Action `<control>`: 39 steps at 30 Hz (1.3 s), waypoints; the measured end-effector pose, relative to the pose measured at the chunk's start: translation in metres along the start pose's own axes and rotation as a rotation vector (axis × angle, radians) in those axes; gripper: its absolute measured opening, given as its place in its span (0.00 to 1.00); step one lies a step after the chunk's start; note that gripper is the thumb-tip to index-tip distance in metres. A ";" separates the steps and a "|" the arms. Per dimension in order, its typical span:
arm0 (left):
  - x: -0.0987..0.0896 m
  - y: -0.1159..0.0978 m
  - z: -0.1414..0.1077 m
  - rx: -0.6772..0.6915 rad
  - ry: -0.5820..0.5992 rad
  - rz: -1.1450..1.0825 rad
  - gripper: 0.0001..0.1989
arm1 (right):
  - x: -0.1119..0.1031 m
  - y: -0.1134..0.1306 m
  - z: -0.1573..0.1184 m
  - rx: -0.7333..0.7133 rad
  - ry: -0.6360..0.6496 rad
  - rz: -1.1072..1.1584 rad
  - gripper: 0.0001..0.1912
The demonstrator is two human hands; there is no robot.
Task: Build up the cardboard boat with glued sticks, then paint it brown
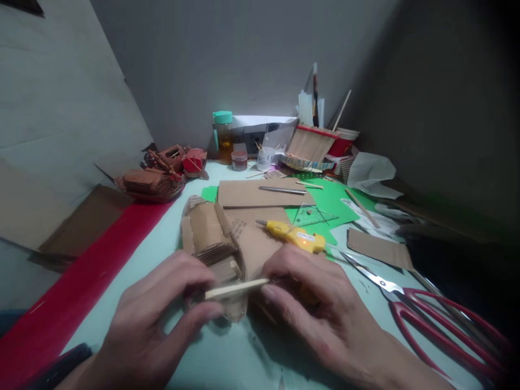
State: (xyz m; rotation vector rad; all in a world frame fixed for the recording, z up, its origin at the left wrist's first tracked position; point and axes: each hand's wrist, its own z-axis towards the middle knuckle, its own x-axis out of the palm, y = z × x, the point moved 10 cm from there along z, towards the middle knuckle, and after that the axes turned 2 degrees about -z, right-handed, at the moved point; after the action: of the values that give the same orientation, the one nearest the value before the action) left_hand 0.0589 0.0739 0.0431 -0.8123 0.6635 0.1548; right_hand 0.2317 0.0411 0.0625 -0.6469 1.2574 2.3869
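Note:
A short pale wooden stick (235, 289) is held slightly tilted in front of me. My right hand (312, 309) pinches its right end between thumb and fingers. My left hand (166, 314) is around the stick's left end, its thumb and forefinger apart with a gap between them. Just behind the stick, a cardboard model (207, 230) with a curved top and corrugated edges lies on the table. A yellow hot glue gun (294, 234) with a small lit orange light rests beyond my right hand, which partly hides its handle.
Large red-handled scissors (384, 283) lie open at the right, near a cardboard piece (379, 249). Behind are a cardboard sheet (244, 195), a metal blade (282, 190) and a green set square (312, 215). Reddish-brown cardboard models (148, 181) stand back left; a teal-lidded bottle (224, 138) stands at the back.

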 end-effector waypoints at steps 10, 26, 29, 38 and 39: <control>0.000 -0.002 0.001 -0.012 0.010 0.020 0.04 | 0.003 -0.006 -0.001 0.047 0.016 -0.006 0.06; -0.005 -0.010 0.005 0.081 0.018 0.159 0.05 | 0.005 -0.010 0.003 0.040 0.011 -0.036 0.05; -0.005 -0.010 0.004 0.099 0.013 0.215 0.07 | 0.005 -0.010 0.004 0.036 0.003 -0.036 0.05; -0.006 0.006 -0.002 -0.061 -0.023 0.191 0.09 | 0.005 -0.010 0.004 0.034 0.002 -0.025 0.05; -0.006 0.006 -0.002 -0.061 -0.025 0.190 0.09 | 0.005 -0.011 0.004 0.035 0.003 -0.025 0.05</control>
State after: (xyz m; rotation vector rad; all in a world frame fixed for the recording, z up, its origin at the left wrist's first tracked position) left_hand 0.0513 0.0771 0.0423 -0.8040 0.7142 0.3582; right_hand 0.2319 0.0510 0.0547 -0.6524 1.2816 2.3390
